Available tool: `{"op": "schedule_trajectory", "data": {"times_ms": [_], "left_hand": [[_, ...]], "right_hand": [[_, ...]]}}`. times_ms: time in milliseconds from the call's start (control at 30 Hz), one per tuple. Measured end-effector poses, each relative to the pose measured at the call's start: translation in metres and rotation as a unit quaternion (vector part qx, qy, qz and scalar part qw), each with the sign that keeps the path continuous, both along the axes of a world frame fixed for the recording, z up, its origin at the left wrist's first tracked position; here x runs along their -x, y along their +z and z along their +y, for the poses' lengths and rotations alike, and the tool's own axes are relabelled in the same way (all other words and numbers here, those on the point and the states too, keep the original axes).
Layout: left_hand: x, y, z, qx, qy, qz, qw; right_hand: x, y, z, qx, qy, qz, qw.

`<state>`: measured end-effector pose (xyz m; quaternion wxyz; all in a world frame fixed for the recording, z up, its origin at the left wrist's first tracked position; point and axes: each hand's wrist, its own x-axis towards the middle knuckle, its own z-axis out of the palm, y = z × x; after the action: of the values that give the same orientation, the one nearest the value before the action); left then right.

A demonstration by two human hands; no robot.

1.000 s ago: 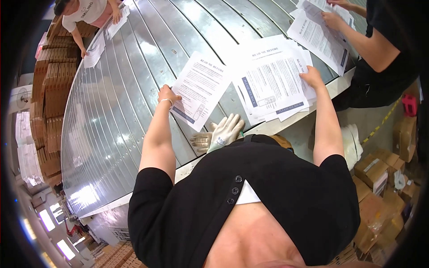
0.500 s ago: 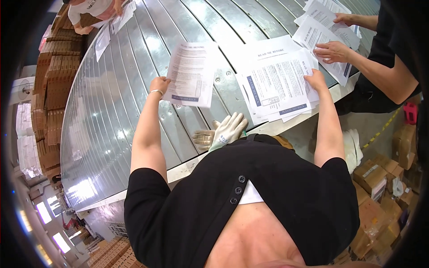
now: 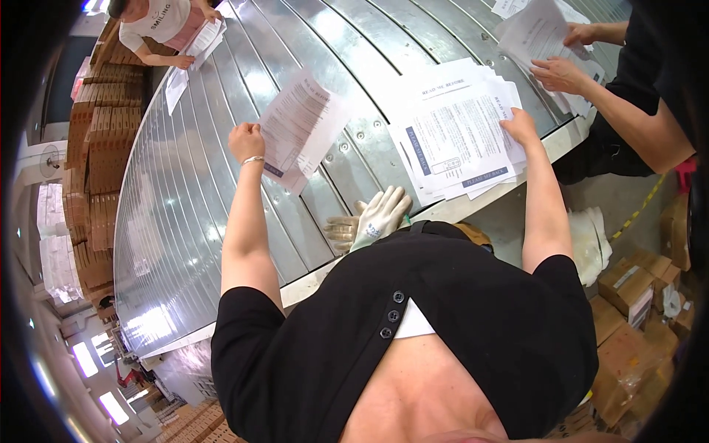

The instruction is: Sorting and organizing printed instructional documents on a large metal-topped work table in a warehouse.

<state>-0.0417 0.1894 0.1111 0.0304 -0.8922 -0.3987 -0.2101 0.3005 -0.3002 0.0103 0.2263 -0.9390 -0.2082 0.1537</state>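
My left hand (image 3: 246, 142) is closed on the left edge of a printed sheet (image 3: 301, 133), which is held tilted above the metal table and looks a little blurred. At the right, my right hand (image 3: 521, 127) rests at the right side of a loose pile of printed sheets (image 3: 459, 136) with dark blue bands. Its fingers bend over the pile's edge, and the thumb lies on the paper. Between my arms, by the table's near edge, lie a pair of work gloves (image 3: 380, 218), pale with dirty fingers.
The ribbed metal table (image 3: 214, 170) stretches away leftward. Beside me on the right, a co-worker's hands (image 3: 565, 74) hold papers; another person (image 3: 166, 33) across the table holds sheets too. Cardboard stacks (image 3: 103, 148) stand at far left, and boxes (image 3: 628, 288) on the floor at right.
My left hand has moved left, and its sheet now tilts more. The right hand stays at the pile. The co-worker at right has lifted a sheet; the person across has raised their papers.
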Motion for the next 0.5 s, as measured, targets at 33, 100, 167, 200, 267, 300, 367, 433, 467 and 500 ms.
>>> {"op": "schedule_trajectory", "data": {"times_ms": [33, 100, 167, 200, 267, 300, 367, 433, 467, 500], "left_hand": [[-0.002, 0.004, -0.003, -0.007, 0.000, -0.010, 1.000], [-0.010, 0.013, -0.009, -0.013, -0.004, -0.019, 1.000], [-0.021, 0.022, -0.016, 0.114, 0.028, -0.088, 0.989], [-0.028, 0.026, -0.021, 0.116, 0.022, -0.086, 0.989], [-0.045, 0.033, -0.031, 0.332, -0.021, -0.222, 0.917], [-0.052, 0.035, -0.039, 0.337, -0.027, -0.219, 0.915], [-0.069, 0.034, -0.059, 0.561, -0.099, -0.377, 0.730], [-0.087, 0.023, -0.083, 0.602, -0.095, -0.400, 0.684], [-0.097, 0.014, -0.102, 0.653, -0.104, -0.424, 0.619], [-0.106, 0.007, -0.122, 0.697, -0.110, -0.445, 0.551]], "right_hand": [[0.000, -0.001, -0.001, -0.001, -0.003, 0.000, 1.000], [0.001, -0.001, -0.002, -0.008, -0.003, -0.021, 1.000], [0.001, 0.003, -0.002, -0.013, -0.009, -0.004, 1.000], [0.002, 0.006, -0.004, -0.015, -0.012, 0.013, 1.000], [0.002, 0.005, -0.004, -0.017, -0.016, 0.006, 1.000], [0.002, 0.004, -0.004, -0.020, -0.012, -0.001, 1.000], [0.001, 0.003, -0.002, -0.016, -0.021, 0.008, 1.000], [-0.002, -0.002, -0.002, -0.015, -0.024, 0.015, 0.999], [-0.002, -0.006, -0.004, -0.032, -0.034, 0.017, 0.999], [-0.003, -0.012, -0.006, -0.051, -0.042, 0.020, 0.998]]}}
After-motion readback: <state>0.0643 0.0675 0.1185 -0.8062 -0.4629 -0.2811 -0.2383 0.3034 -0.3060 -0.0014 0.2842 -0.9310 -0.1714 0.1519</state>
